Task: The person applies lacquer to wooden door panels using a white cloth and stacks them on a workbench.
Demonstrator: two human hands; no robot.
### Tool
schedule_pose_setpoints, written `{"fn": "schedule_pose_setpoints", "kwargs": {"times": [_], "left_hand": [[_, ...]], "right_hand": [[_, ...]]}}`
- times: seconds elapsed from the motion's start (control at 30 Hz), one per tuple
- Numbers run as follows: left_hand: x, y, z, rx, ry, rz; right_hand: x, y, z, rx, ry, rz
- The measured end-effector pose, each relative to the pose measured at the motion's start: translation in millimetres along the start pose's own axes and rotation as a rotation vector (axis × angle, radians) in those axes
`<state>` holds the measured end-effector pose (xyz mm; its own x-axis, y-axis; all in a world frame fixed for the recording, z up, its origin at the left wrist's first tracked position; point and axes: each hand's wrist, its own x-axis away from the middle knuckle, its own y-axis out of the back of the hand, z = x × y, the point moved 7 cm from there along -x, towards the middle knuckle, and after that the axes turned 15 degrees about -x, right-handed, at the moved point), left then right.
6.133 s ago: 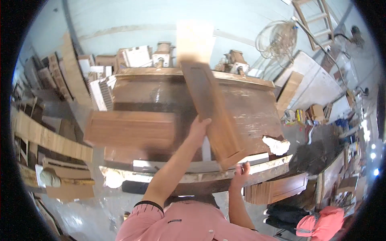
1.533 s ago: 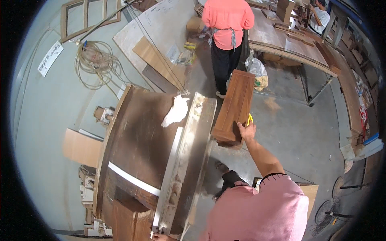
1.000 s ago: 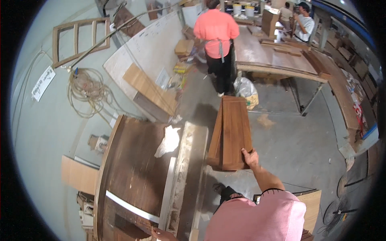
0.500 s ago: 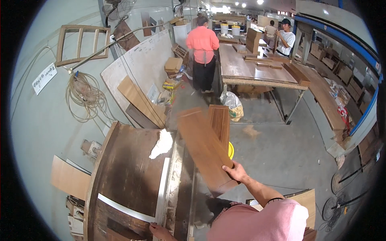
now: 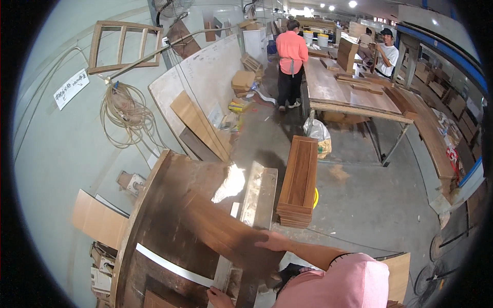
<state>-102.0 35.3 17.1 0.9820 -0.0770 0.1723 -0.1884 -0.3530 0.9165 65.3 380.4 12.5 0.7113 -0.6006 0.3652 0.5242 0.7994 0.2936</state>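
Observation:
A brown wooden panel, smeared by motion, is gripped near its right end by my right hand. The panel slants over the dark workbench, its far end above the bench top. At the lower edge my left hand is beside the corner where a long white strip meets the pale strip along the bench's right side. How its fingers are set is too small to make out. A crumpled white cloth or paper lies on the bench's far part.
A stack of framed wooden panels stands right of the bench, with a yellow rim behind it. Farther off is a large work table with boards on it. A person in a coral top stands beside it; another works behind.
My right hand has brought the wooden panel left and down, from beside the bench to over it, uncovering the panel stack. The whole view has shifted; my left hand stays by the strip corner.

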Motion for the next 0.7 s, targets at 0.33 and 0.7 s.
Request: {"fn": "schedule_pose_setpoints", "kwargs": {"times": [0.33, 0.7], "left_hand": [[7.5, 17.3, -24.1, 0.086, 0.031, 0.118], [-12.7, -18.6, 6.4, -0.076, -0.013, 0.094]], "right_hand": [[-16.5, -16.7, -11.4, 0.153, -0.005, 0.134], [-18.6, -36.3, -10.0, 0.109, -0.069, 0.130]]}}
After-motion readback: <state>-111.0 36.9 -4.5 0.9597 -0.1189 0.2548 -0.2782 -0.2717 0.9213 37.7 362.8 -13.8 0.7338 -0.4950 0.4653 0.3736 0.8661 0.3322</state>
